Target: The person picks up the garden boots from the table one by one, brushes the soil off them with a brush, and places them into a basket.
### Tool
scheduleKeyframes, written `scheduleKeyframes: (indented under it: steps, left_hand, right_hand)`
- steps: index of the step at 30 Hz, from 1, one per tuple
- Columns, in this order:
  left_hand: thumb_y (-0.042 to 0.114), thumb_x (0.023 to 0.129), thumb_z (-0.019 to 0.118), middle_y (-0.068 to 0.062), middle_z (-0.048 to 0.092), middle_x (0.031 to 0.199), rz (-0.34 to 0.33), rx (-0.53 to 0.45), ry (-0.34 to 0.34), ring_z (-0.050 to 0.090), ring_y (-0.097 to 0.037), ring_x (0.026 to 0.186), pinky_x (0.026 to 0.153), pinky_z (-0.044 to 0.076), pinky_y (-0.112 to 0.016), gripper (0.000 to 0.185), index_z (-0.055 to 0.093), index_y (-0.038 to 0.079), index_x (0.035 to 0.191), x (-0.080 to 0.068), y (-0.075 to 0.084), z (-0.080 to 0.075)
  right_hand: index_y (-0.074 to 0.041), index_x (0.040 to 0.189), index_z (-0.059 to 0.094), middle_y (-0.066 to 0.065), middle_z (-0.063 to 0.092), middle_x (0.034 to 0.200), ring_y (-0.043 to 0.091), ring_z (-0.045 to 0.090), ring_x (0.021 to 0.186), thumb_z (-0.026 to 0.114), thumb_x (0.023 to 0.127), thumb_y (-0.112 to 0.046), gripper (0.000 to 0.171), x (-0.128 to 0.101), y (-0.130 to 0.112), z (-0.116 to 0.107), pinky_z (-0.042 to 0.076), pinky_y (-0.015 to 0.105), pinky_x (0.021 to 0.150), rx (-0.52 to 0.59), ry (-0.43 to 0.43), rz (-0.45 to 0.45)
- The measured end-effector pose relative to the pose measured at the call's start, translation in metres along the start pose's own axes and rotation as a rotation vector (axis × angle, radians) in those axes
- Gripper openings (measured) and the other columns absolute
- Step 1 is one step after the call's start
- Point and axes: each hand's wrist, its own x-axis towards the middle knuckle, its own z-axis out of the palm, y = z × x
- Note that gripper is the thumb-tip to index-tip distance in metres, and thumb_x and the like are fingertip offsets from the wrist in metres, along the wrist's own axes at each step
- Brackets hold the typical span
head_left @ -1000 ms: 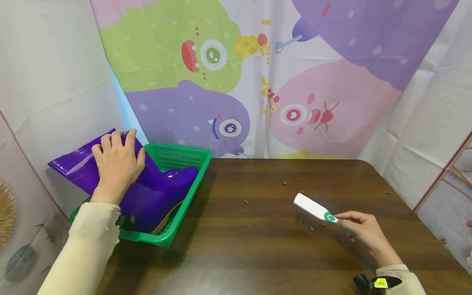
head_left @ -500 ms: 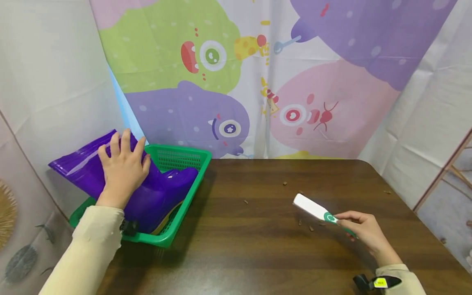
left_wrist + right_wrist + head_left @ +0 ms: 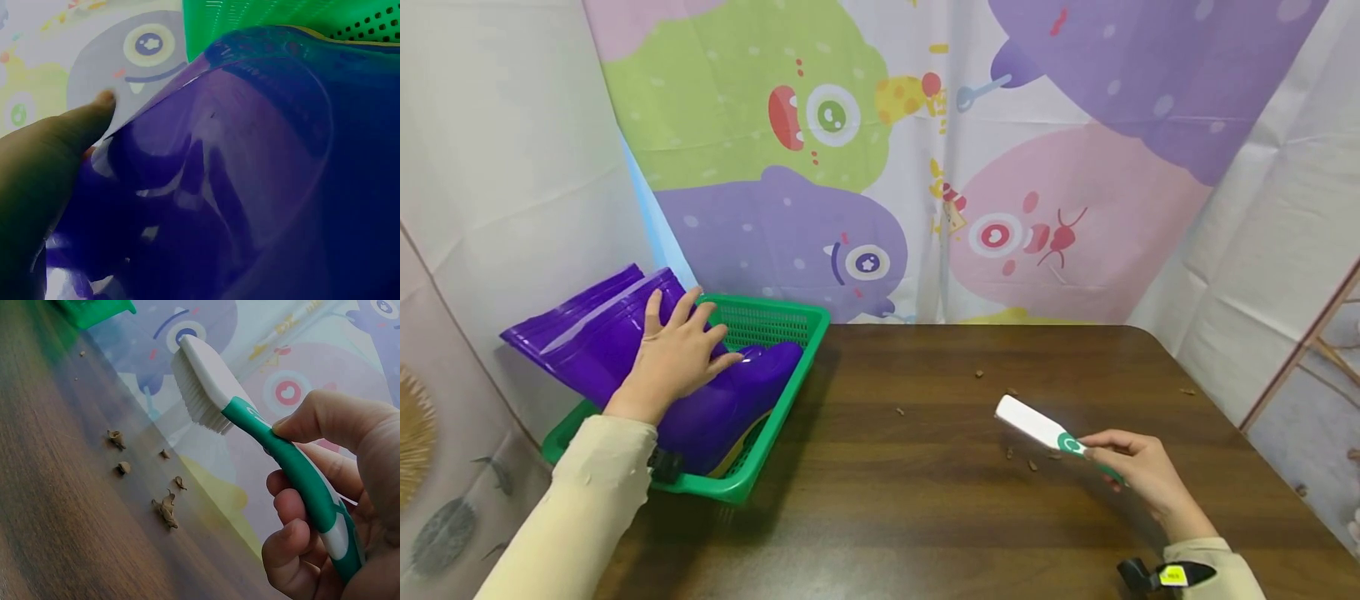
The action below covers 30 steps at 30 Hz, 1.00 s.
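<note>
A pair of glossy purple rain boots (image 3: 598,333) lies on its side in a green plastic basket (image 3: 786,400) at the left, shafts jutting past the rim. My left hand (image 3: 676,354) rests on the upper boot's shaft with fingers spread. Close up in the left wrist view, the purple boot (image 3: 262,144) fills most of the frame beside my thumb. Over the table at the right, my right hand (image 3: 1138,471) grips a scrubbing brush (image 3: 1033,423) by its green and white handle. White bristles face down and left in the right wrist view, thumb along the handle.
Small brown dried scraps (image 3: 166,511) are scattered on the brown wooden table (image 3: 880,500), several of them beneath the brush. A cartoon-printed curtain (image 3: 850,167) hangs at the back edge. White cloth walls stand at both sides.
My left hand has slid right and a little down along the boot, its fingers spreading wider and uncovering more of the shaft. My right hand and the brush stay nearly still.
</note>
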Motion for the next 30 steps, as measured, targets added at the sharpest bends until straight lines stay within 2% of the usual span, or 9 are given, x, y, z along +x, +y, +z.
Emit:
scheduleKeyframes:
  steps: [7,16,21,25,30]
  left_hand:
    - [0.040,0.087,0.074,-0.018,0.055,0.120,0.053,-0.035,0.006,0.025,-0.042,0.137,0.109,-0.006,-0.071,0.032,0.067,0.012,0.101,-0.002,-0.009,0.006]
    - [0.032,0.087,0.076,-0.014,0.054,0.115,0.103,-0.228,0.070,0.033,-0.045,0.125,0.103,-0.002,-0.078,0.023,0.059,0.016,0.084,-0.004,-0.030,0.001]
    - [0.036,0.092,0.070,-0.017,0.048,0.123,0.043,-0.302,-0.003,0.026,-0.050,0.130,0.102,-0.006,-0.078,0.022,0.061,0.016,0.090,-0.007,-0.041,0.004]
    - [0.041,0.095,0.065,-0.019,0.047,0.126,-0.018,-0.270,-0.022,0.023,-0.050,0.132,0.104,-0.011,-0.076,0.030,0.064,0.012,0.102,-0.010,-0.050,0.014]
    - [0.043,0.096,0.062,-0.021,0.050,0.126,-0.063,-0.215,-0.037,0.022,-0.050,0.135,0.105,-0.011,-0.076,0.036,0.065,0.011,0.113,-0.010,-0.053,0.019]
  right_hand:
    - [0.002,0.097,0.076,0.000,0.064,0.071,0.009,0.050,0.052,0.069,0.090,0.000,0.010,0.000,0.000,0.000,0.046,0.026,0.045,0.000,-0.016,0.010]
    - [0.004,0.097,0.075,0.001,0.064,0.070,0.009,0.050,0.051,0.068,0.089,0.001,0.010,-0.001,0.002,0.000,0.046,0.025,0.044,-0.012,-0.021,0.000]
    - [0.003,0.096,0.075,0.001,0.064,0.069,0.009,0.050,0.051,0.069,0.089,0.001,0.009,-0.001,0.003,0.001,0.046,0.026,0.044,-0.014,-0.017,0.001]
    - [0.003,0.095,0.075,0.001,0.064,0.069,0.009,0.050,0.051,0.069,0.089,0.001,0.009,0.000,0.003,0.001,0.046,0.026,0.044,-0.017,-0.009,0.002]
    - [0.003,0.095,0.075,0.001,0.064,0.069,0.009,0.050,0.050,0.069,0.089,0.001,0.009,0.000,0.003,0.000,0.046,0.026,0.044,-0.021,-0.011,0.003]
